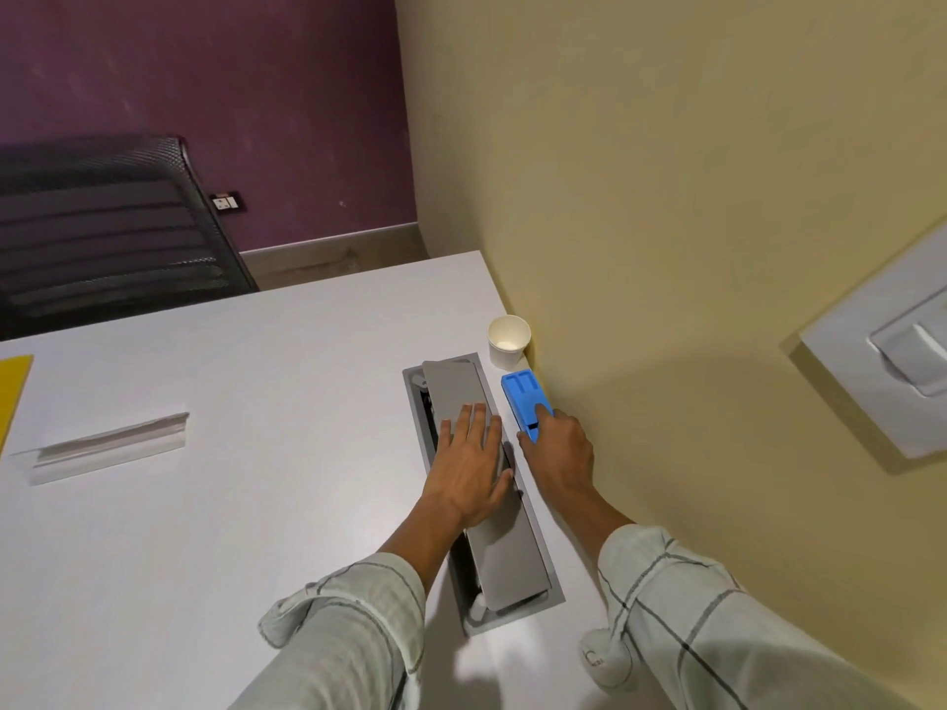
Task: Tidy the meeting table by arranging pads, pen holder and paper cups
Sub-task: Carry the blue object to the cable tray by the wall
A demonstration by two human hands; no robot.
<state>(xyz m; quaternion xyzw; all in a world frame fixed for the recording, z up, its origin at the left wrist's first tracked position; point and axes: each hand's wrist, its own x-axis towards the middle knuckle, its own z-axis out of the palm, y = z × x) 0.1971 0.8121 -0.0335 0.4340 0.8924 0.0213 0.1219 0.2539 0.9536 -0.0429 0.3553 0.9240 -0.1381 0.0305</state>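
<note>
We are on the pen-holder step: our right hand [556,443] closes around the blue pen holder [527,397] just beside the paper cup [508,340], left hand [471,466] flat and empty; next, squaring it neatly.

No legible text or labels.

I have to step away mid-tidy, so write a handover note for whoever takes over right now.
Left hand: flat, open, on the grey cable-box lid.
Right hand: gripping the blue plastic pen holder beside the wall.
White paper cup: upright in the table corner, just beyond the holder.
White pad stack and yellow pad: far left, apparently not yet arranged.
Left: place holder, arrange pads.
</note>
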